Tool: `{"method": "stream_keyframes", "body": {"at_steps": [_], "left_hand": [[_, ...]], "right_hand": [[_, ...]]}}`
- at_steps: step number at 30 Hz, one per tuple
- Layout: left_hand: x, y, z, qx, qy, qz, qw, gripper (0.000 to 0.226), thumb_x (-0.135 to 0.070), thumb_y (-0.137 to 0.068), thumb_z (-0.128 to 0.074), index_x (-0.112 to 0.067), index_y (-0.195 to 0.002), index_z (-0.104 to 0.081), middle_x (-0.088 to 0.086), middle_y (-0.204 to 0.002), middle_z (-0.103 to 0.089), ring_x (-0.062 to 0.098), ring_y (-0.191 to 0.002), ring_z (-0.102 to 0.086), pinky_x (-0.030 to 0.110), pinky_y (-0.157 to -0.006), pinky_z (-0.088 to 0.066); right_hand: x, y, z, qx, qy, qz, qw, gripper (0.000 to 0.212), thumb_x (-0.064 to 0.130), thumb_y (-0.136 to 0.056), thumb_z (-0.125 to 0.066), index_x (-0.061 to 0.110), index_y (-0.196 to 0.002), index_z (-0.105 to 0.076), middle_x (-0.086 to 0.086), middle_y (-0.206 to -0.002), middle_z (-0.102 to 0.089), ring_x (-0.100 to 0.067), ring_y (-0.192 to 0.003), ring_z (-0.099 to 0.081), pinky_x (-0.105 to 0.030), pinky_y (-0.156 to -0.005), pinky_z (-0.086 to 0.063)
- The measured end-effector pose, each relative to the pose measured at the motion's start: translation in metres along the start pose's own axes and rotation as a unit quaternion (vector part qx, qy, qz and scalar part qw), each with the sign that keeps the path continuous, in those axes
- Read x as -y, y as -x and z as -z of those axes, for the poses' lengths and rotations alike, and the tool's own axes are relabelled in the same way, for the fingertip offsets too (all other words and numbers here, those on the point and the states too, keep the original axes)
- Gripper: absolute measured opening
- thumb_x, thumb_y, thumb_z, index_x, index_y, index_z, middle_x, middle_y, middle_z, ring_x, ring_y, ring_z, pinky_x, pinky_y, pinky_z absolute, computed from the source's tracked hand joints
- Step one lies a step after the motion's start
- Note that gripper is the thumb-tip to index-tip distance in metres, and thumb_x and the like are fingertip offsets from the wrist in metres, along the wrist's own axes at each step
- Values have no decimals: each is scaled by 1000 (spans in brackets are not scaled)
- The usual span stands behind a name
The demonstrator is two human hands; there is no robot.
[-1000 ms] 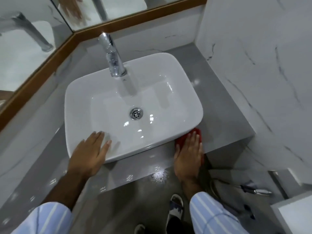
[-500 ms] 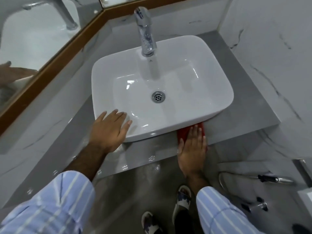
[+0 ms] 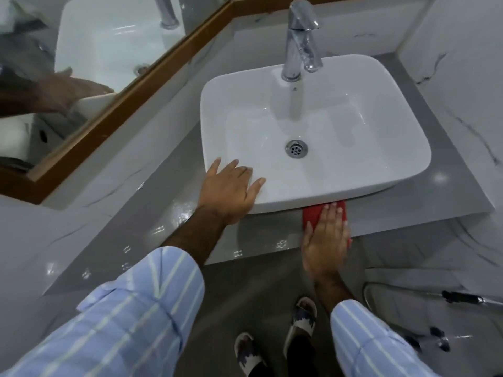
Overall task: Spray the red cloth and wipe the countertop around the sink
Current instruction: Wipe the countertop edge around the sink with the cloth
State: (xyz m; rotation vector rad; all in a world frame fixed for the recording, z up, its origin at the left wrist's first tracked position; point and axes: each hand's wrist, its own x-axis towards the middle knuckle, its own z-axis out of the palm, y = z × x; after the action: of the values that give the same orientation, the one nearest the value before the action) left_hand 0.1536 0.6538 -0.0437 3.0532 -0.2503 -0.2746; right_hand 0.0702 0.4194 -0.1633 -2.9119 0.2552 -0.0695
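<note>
A white rectangular sink [image 3: 381,170] sits on a grey countertop [image 3: 168,194]. The red cloth [image 3: 311,214] lies flat on the counter's front strip, tucked against the sink's front wall. My right hand [image 3: 325,240] presses flat on the cloth with fingers straight, covering most of it. My left hand [image 3: 231,189] rests open on the sink's front left corner, fingers spread over the rim. No spray bottle is in view.
A chrome tap [image 3: 299,36] rises at the sink's back rim. A wood-framed mirror [image 3: 109,104] lines the left wall. Marble walls enclose the counter at the back and right. A hose sprayer [image 3: 460,296] hangs low on the right. My sandalled feet [image 3: 302,314] stand below.
The view has swung left, so the sink sits further right in frame. My right hand and the red cloth have slid slightly left along the counter's front strip. My left hand stays on the rim.
</note>
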Motion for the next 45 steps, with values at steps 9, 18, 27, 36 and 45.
{"method": "stream_keyframes", "body": {"at_steps": [9,18,27,36,45], "left_hand": [[8,4,-1,-54,19,-57,997,71,-56,-105,-16,-15,-148,-56,1,-153,-58,20,-151,-41,49,-130,-20],[49,42,-17,-124,125,-4,984,76,-58,-107,-12,-10,-164,-27,5,-173,-21,22,-162,-12,45,-133,-9],[151,202,-52,-227,40,274,934,81,-54,-104,-34,-7,-166,-12,13,-175,-4,30,-163,-6,55,-131,-13],[311,313,-7,-216,-172,353,894,85,-53,-107,-34,-1,-165,0,20,-174,6,40,-161,2,67,-125,-14],[298,300,5,-300,-238,307,872,82,-47,-107,-41,-3,-165,-4,10,-174,14,28,-162,13,54,-128,14]], "right_hand": [[50,37,-18,94,0,231,968,70,53,-107,-30,9,-163,-29,-10,-171,-30,-24,-161,-17,-44,-132,-13],[43,27,-16,71,-20,167,983,67,43,-106,-39,4,-160,-34,-16,-168,-35,-31,-158,-28,-51,-129,-23],[95,25,-40,169,25,391,904,69,47,-110,-20,4,-163,-26,-17,-168,-35,-34,-154,-37,-52,-127,-28],[197,32,-44,157,58,445,880,71,44,-110,-25,-1,-163,-15,-19,-173,-14,-34,-162,-13,-47,-132,-13],[185,26,-30,167,14,267,949,72,48,-106,-24,8,-166,-15,-10,-175,-17,-23,-161,-21,-45,-123,-32]]}}
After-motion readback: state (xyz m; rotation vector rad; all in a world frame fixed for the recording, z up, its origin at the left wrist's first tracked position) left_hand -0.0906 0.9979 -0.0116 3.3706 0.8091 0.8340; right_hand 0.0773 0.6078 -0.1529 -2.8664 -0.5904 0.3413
